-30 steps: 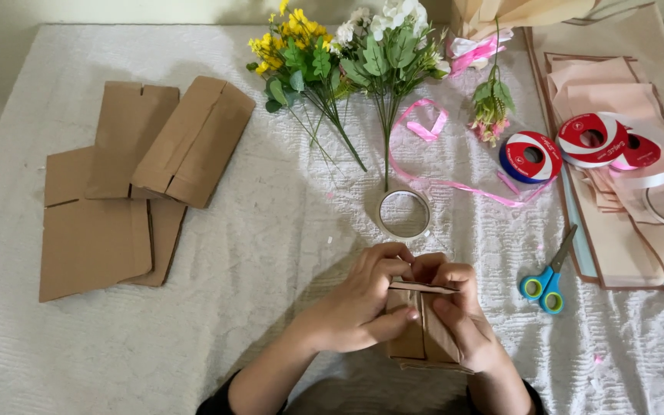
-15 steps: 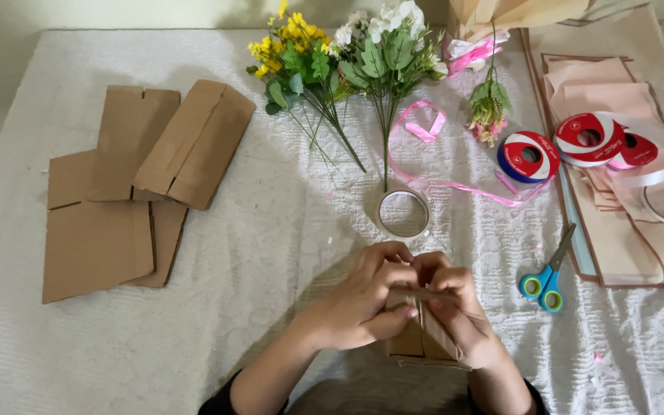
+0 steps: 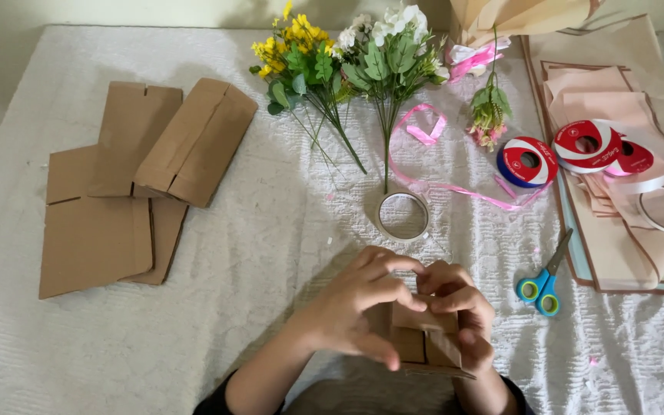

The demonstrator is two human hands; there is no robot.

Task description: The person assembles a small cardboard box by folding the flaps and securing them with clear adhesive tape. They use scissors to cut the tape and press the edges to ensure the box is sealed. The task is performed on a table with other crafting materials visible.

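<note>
Centrally, at the counter's (image 3: 194, 361) near edge, the left hand (image 3: 355, 307) and right hand (image 3: 455, 315) close together on a small brown cardboard box (image 3: 424, 342), fingers pinching its top flap, with tape ring (image 3: 403, 216) and blue scissors (image 3: 543, 277) near.

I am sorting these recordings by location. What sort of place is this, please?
Probably a home craft table: artificial flowers, ribbon spools and flat cardboard pieces lie on a white cloth, and both hands fold a small cardboard box.
</note>
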